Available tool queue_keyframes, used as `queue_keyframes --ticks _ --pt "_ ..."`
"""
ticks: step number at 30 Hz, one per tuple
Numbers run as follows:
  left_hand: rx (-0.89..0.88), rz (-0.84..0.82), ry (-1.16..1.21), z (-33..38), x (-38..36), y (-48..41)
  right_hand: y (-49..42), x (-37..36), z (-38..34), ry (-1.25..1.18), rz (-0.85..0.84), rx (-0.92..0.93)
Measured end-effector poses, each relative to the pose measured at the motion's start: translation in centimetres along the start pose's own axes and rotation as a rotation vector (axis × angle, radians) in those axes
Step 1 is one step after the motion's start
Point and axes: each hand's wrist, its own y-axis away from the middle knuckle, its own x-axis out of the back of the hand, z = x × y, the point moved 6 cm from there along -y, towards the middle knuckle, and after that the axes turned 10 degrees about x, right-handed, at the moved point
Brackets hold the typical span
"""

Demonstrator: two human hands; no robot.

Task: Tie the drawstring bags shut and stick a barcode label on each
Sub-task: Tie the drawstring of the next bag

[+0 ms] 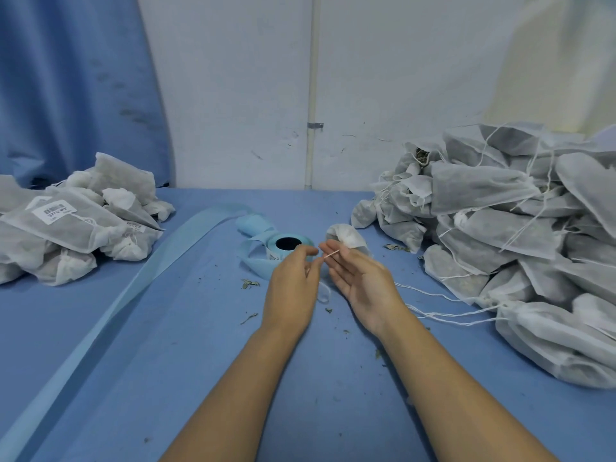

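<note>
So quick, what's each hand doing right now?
Left hand: pinching the drawstring.
Right hand: apparently pinching the other end of that drawstring, next to the bag.

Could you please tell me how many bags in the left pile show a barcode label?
2: a fully visible label on the topmost bag, and a partly covered label on a bag to its right. More may be hidden underneath.

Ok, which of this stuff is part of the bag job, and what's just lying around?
Job: bag being tied, drawstring, label roll, unlabelled pile, labelled pile.
Lying about: leaf crumbs, spent backing strip, curtain.
</note>
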Motion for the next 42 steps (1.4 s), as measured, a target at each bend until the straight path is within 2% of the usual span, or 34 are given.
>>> queue_keyframes --ticks 3,5,9,13,15,17,20,23,25,29,31,33,36,40,42 --pt "0.008 0.064 -0.208 -0.6 0.5 -0.3 -0.2 0.2 -0.3 0.039 -0.008 0.031" --pt "0.0 0.095 -0.303 -0.4 0.9 -0.2 -0.3 0.5 -0.7 0.168 0.024 0.077" --pt "-0.115 0.174 -0.452 1.2 1.4 0.2 0.0 0.6 -2.2 0.746 0.067 0.307" --pt "-0.311 0.151 -0.434 3.5 0.8 1.2 0.6 -0.8 -3.3 1.477 0.039 0.548" --pt "-0.341 0.068 -0.369 3.7 0.0 1.2 1.0 -1.4 -3.5 1.639 0.048 0.63" --pt "-0.279 -0.062 -0.188 3.2 -0.7 1.1 0.9 -1.3 -3.1 1.725 0.036 0.62" --pt "-0.097 -0.136 0.074 2.5 -1.3 1.0 0.6 -0.7 -2.7 1.69 -0.007 0.566" --pt "-0.009 -0.184 0.19 2.3 -2.2 1.0 0.8 -0.7 -3.1 1.552 0.012 0.607" --pt "-0.036 -0.17 0.174 2.3 -2.3 0.9 1.0 -0.6 -3.3 1.523 0.051 0.637" --pt "-0.209 -0.132 0.015 3.1 -1.8 1.0 1.0 -0.3 -3.2 1.585 0.063 0.668" --pt "-0.227 -0.193 0.078 3.3 -2.0 1.2 1.0 -0.5 -3.1 1.597 0.046 0.7" --pt "-0.17 -0.201 0.162 3.0 -2.1 1.2 1.1 -0.7 -3.1 1.544 0.035 0.736" --pt "0.012 -0.182 0.293 2.1 -2.0 1.1 1.0 -0.1 -3.2 1.28 0.088 0.708" --pt "0.203 -0.179 0.511 0.8 -1.9 0.6 0.4 0.9 -2.0 0.636 0.131 0.415" --pt "0.27 -0.128 0.562 0.1 -1.5 0.2 0.3 0.5 -1.7 0.472 0.07 0.339"
